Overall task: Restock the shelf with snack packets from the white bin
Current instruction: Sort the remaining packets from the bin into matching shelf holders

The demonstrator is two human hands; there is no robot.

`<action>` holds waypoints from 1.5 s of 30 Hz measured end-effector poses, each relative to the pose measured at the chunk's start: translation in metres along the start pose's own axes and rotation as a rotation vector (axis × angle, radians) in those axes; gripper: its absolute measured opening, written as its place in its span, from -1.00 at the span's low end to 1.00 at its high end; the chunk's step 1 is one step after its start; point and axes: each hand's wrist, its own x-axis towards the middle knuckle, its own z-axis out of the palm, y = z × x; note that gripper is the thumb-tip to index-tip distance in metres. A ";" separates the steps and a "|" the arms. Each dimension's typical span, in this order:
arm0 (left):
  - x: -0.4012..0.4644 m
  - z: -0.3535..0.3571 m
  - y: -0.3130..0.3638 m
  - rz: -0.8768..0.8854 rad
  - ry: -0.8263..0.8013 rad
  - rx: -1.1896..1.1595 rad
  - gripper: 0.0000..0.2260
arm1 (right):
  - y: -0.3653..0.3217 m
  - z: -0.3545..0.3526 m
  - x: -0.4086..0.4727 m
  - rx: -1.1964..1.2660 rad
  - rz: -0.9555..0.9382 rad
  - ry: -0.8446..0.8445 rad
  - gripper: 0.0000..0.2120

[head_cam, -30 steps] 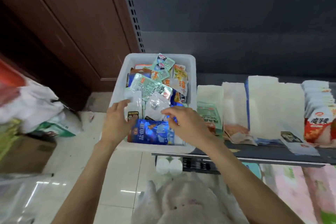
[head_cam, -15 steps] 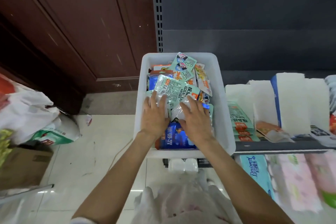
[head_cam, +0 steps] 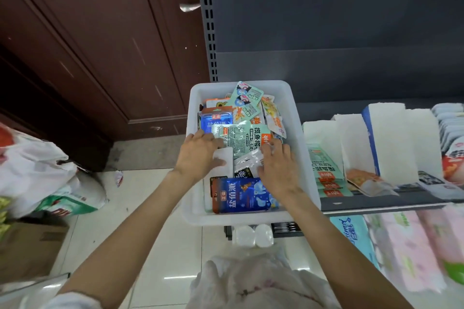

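- The snack packets lie heaped in the white bin, a smooth rectangular plastic tub sitting at the left end of the shelf.
- Left hand rests on the pile at the bin's 9 o'clock side, its thumb and fingers closed on a flat white packet.
- Right hand lies at 3 o'clock, fingers spread flat over a crinkly clear packet, gripping nothing I can see.
- Step, as I judge it: sorting through the pile to pick a packet.
- Next move likely needs a firm pinch on one slippery foil edge, then a carry towards 3 o'clock.
- A glossy blue packet lies at 6 o'clock in the bin.
- White paper cartons stand on the shelf beyond.
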 end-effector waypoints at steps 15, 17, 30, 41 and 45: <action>-0.012 -0.035 0.073 0.839 0.641 -0.367 -0.82 | 0.039 -0.097 -0.012 1.657 0.354 -0.065 -0.74; -0.010 -0.027 0.074 0.786 0.566 -0.342 -0.65 | 0.047 -0.098 -0.016 1.610 0.346 0.062 -0.76; 0.025 -0.058 0.159 0.240 -0.001 -0.898 -0.77 | 0.113 -0.115 -0.062 1.542 0.281 0.383 -0.63; 0.081 -0.035 0.330 0.465 0.311 -0.615 -0.76 | 0.307 -0.156 -0.144 0.737 0.141 0.628 -0.88; 0.102 -0.012 0.368 0.087 0.099 -0.713 -0.57 | 0.355 -0.143 -0.143 0.531 0.226 0.766 -0.84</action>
